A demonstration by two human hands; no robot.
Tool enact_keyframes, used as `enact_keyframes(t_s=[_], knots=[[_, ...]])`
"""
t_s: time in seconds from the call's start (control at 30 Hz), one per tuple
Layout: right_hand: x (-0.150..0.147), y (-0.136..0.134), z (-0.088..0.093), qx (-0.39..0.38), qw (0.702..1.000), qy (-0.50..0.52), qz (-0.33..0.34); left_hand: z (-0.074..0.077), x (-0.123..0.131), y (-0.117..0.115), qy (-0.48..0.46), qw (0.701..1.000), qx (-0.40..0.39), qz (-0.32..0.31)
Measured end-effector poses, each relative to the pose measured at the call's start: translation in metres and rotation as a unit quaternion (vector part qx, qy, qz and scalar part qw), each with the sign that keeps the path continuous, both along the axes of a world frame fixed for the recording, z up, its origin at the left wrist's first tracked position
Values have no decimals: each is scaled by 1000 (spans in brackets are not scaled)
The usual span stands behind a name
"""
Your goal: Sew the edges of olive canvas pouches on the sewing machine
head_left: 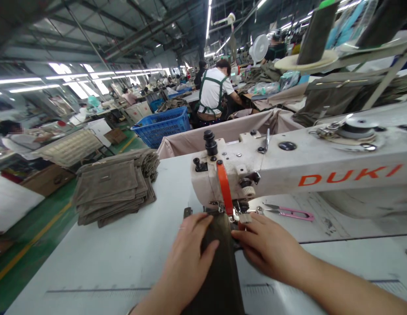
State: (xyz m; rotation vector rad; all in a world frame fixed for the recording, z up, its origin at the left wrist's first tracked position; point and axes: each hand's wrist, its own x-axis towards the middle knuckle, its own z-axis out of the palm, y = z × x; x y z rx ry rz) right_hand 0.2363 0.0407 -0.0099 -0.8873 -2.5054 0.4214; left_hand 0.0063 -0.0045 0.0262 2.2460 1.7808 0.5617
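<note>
A long dark olive fabric piece (219, 271) lies on the sewing table and runs under the needle area of a white sewing machine (282, 164). My left hand (190, 260) rests flat on its left side, fingers stretched forward and thumb apart. At the right edge of the cloth, close to the presser foot (232, 218), my right hand (272, 245) has its fingers bent together on the fabric; the fingertips are partly hidden. An orange guard strip (224, 188) hangs in front of the needle, which I cannot make out.
Pink-handled thread snips (293, 213) lie under the machine arm. A stack of olive fabric pieces (113, 186) sits at the table's left. Beyond are a pinkish cloth-lined bin (190, 140), a blue basket (164, 127) and a seated co-worker (214, 89). Thread cones (318, 35) stand upper right.
</note>
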Motion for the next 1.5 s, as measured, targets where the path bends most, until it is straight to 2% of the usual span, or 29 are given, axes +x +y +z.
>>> enact_keyframes(t_s=[0.07,0.13,0.17,0.2,0.27,0.3,0.33,0.37,0.4,0.43,0.47,0.5,0.53,0.57,0.63,0.67,0.7,0.73,0.8,0.83,0.87,0.97,1.07,1.13,1.23,1.33,1.5], knots=[[-1,-2,2,-7,1000,6,-5,-5,-21,-9,-8,993,9,118],[-4,-7,7,-38,999,19,-15,-9,-36,-16,-77,978,-41,187],[-6,-11,9,-67,997,37,-22,-10,-39,-19,-143,965,-82,204],[-10,-15,12,-106,992,68,-32,-9,-40,-20,-227,942,-123,213],[-20,-23,16,-220,959,167,-61,-6,-31,-22,-418,861,-197,213],[-26,-28,18,-293,926,224,-76,-4,-24,-24,-505,806,-229,208],[-32,-32,19,-367,881,283,-90,-3,-17,-25,-575,749,-257,204],[-38,-36,19,-436,827,341,-100,-3,-9,-28,-624,700,-282,204],[-43,-40,19,-494,768,394,-104,-3,-3,-31,-653,663,-302,209],[-47,-43,19,-535,714,439,-104,-4,1,-35,-663,644,-316,214],[-50,-47,18,-559,674,473,-101,-6,1,-40,-657,645,-322,220],[-51,-51,17,-568,652,492,-100,-7,-1,-45,-635,669,-315,223],[-51,-55,17,-567,653,492,-103,-7,-6,-50,-595,715,-289,226],[-49,-60,16,-559,675,469,-110,-6,-13,-54,-533,778,-239,233],[-40,-71,14,-517,757,376,-135,0,-27,-62,-343,910,-78,220],[-35,-78,14,-487,801,317,-143,4,-31,-66,-233,955,7,184],[-30,-84,13,-451,841,261,-146,8,-32,-68,-133,982,73,115],[-25,-90,13,-412,875,211,-142,11,-29,-71,-50,992,110,25],[-17,-100,10,-331,925,135,-126,11,-14,-74,54,976,141,-160],[-13,-105,8,-296,942,103,-117,8,-3,-74,80,963,153,-209],[-10,-109,5,-262,956,75,-109,5,8,-75,88,954,170,-230],[-2,-119,-4,-143,985,28,-90,-8,28,-76,60,954,189,-224],[5,-123,-10,-16,996,36,-77,-13,29,-78,14,964,165,-209],[9,-122,-11,40,996,60,-55,-14,27,-80,7,970,145,-197],[12,-118,-11,72,993,88,-14,-13,27,-84,40,969,141,-197],[13,-116,-12,72,993,97,10,-14,31,-89,62,961,177,-205],[12,-116,-13,84,990,110,15,-18,36,-89,55,955,198,-213]])
